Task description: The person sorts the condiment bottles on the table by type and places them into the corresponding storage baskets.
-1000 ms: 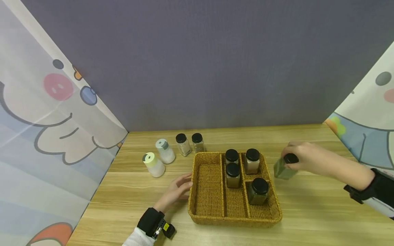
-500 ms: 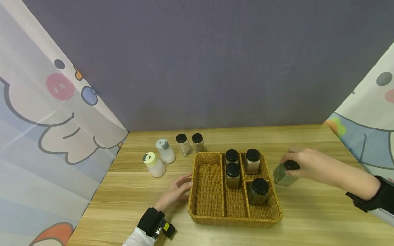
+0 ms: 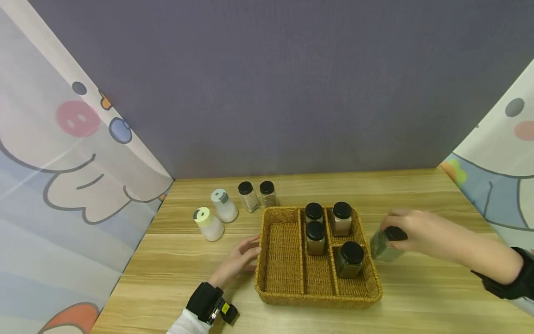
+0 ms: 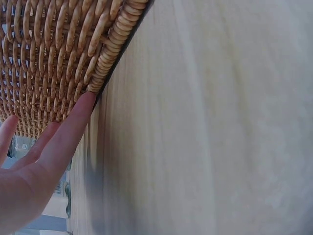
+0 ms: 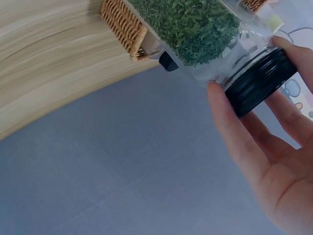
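Note:
My right hand (image 3: 410, 231) pinches a spice jar (image 5: 188, 29) of dried green herbs around its black lid (image 5: 260, 80). In the head view this jar is tilted, just right of a woven basket (image 3: 279, 295), and partly behind the fingers. Whether its base touches the table cannot be seen. My left hand (image 3: 237, 260) rests its fairly straight fingertips against the basket's left wall (image 4: 54, 58). Inside the basket, two black-lidded jars stand in the middle compartment, a pale one (image 3: 342, 220) at back right, and a dark green one (image 3: 351, 260) at front right.
Left of the basket stand a yellow-capped shaker (image 3: 208, 224) and a grey-capped shaker (image 3: 224, 206). Two small black-lidded jars (image 3: 249, 198) are behind it. A grey panel (image 3: 300, 93) bounds the table (image 3: 167, 260) at the back, with printed cloths at both sides.
My right hand has brought the herb jar nearer to me, along the basket's right side. My left hand and the basket stay in place.

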Tool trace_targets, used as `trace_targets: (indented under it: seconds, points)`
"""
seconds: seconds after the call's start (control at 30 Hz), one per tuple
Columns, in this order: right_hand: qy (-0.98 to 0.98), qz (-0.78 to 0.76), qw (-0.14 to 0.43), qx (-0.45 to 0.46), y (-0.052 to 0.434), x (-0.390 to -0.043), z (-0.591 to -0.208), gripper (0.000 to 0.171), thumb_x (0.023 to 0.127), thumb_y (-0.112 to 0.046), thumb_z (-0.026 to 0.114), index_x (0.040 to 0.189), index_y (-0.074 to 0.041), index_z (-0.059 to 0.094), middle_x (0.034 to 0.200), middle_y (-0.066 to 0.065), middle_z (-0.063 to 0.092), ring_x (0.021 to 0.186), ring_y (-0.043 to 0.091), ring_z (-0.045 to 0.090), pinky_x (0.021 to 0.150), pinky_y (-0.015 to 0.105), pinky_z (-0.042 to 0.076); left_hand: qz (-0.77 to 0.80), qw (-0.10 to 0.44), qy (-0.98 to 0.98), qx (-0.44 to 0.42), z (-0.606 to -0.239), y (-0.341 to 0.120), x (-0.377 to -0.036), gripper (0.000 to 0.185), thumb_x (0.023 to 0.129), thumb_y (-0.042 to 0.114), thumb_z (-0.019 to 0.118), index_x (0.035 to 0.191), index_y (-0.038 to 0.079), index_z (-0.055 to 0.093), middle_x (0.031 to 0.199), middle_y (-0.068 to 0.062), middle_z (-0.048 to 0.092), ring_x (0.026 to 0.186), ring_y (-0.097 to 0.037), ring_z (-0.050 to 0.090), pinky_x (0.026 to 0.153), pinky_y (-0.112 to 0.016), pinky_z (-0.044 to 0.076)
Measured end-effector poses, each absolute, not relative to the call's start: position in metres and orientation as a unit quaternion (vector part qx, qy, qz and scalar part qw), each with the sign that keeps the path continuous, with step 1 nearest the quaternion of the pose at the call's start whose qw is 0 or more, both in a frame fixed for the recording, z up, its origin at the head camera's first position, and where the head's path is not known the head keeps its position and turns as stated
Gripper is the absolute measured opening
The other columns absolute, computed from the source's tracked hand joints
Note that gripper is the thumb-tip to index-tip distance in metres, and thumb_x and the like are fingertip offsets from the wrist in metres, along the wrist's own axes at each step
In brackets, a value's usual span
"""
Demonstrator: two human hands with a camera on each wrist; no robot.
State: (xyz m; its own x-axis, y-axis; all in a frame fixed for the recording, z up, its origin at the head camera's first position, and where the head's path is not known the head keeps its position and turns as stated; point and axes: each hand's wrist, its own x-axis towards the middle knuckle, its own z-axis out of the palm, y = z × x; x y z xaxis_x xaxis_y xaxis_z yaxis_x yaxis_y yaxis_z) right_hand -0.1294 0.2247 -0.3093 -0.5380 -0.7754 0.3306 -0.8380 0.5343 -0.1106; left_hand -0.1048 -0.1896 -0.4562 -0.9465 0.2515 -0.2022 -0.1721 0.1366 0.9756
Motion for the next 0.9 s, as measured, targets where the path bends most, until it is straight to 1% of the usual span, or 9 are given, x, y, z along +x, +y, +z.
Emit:
trace_targets:
  seconds: [0.1, 0.17, 0.3, 0.57, 0.9]
  points:
    - [-0.864, 0.135, 0.115, 0.471, 0.223, -0.125, -0.311, 0.030, 0.056, -0.011, 0.078, 0.081, -0.012, 0.062, 0.080, -0.005, 0.054, 0.061, 0.006, 0.055, 0.046, 0.016, 0.046, 0.660, 0.165, 0.732, 0.027, -0.456, -0.190, -0.105, 0.058, 0.088, 0.027, 0.055, 0.135, 0.002, 0.031, 0.131, -0.028, 0.036, 0.110, -0.039, 0.047, 0.081, -0.042, 0.049]
    - [-0.858, 0.140, 0.121, 0.479, 0.222, -0.123, -0.312, 0.030, 0.056, -0.011, 0.078, 0.081, -0.012, 0.062, 0.080, -0.005, 0.054, 0.061, 0.005, 0.055, 0.046, 0.014, 0.045, 0.666, 0.170, 0.726, 0.026, -0.456, -0.190, -0.105, 0.059, 0.088, 0.026, 0.055, 0.136, 0.002, 0.030, 0.131, -0.028, 0.035, 0.110, -0.039, 0.047, 0.079, -0.042, 0.050]
    - [-0.847, 0.144, 0.142, 0.491, 0.220, -0.119, -0.313, 0.030, 0.055, -0.013, 0.079, 0.080, -0.013, 0.062, 0.079, -0.006, 0.053, 0.060, 0.002, 0.053, 0.046, 0.012, 0.044, 0.665, 0.168, 0.727, 0.028, -0.456, -0.190, -0.104, 0.059, 0.088, 0.026, 0.054, 0.136, 0.002, 0.030, 0.132, -0.029, 0.034, 0.109, -0.039, 0.047, 0.079, -0.042, 0.050]
    - [-0.852, 0.141, 0.114, 0.492, 0.217, -0.111, -0.314, 0.030, 0.058, -0.017, 0.078, 0.083, -0.013, 0.062, 0.081, -0.005, 0.055, 0.062, 0.008, 0.057, 0.048, 0.016, 0.048, 0.666, 0.171, 0.725, 0.027, -0.457, -0.190, -0.104, 0.059, 0.088, 0.026, 0.055, 0.136, 0.001, 0.029, 0.132, -0.029, 0.033, 0.109, -0.039, 0.048, 0.079, -0.042, 0.050]
    - [-0.823, 0.144, 0.152, 0.528, 0.211, -0.105, -0.313, 0.029, 0.058, -0.021, 0.079, 0.081, -0.014, 0.062, 0.079, -0.006, 0.053, 0.062, 0.004, 0.054, 0.049, 0.008, 0.042, 0.667, 0.169, 0.725, 0.024, -0.456, -0.190, -0.104, 0.060, 0.087, 0.027, 0.055, 0.136, 0.002, 0.030, 0.132, -0.028, 0.034, 0.109, -0.039, 0.048, 0.079, -0.042, 0.050]
